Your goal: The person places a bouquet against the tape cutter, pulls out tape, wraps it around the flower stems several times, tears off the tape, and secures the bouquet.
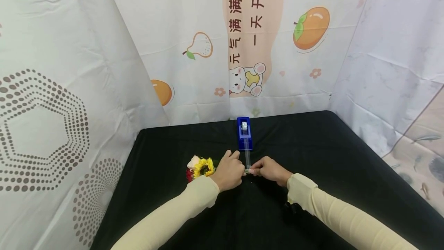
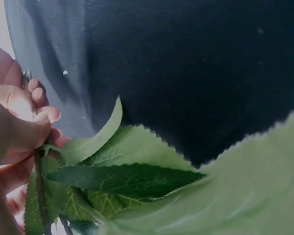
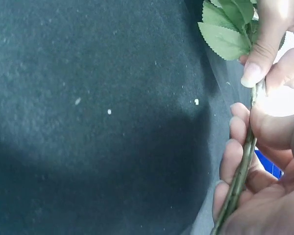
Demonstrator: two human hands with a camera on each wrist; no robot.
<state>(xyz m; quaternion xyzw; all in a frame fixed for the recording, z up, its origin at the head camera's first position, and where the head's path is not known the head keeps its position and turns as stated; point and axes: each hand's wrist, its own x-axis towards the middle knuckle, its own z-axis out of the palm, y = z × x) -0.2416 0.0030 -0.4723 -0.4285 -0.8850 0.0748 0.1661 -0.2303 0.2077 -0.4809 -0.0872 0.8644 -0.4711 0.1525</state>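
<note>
Hands [image 1: 229, 172] pinch slender stems [image 3: 243, 169]; leaves [image 2: 132, 147] serrated; tape [image 1: 247, 157] clear.

Even, bright light covers the printed curtain [image 1: 194, 10] beyond the left hand [image 1: 229, 171] and right hand [image 1: 271, 171]; the black cloth [image 1: 305, 153] beneath them shows little detail. Both wrist views are dimmer, bluish and soft; white glare burns between the hands in the right one.

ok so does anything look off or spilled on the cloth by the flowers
A few pale specks dot the black cloth near the stems; they look like stray bits, too small to identify. Nothing else stands out: the tape strip runs straight from the blue dispenser toward the right hand.
</note>
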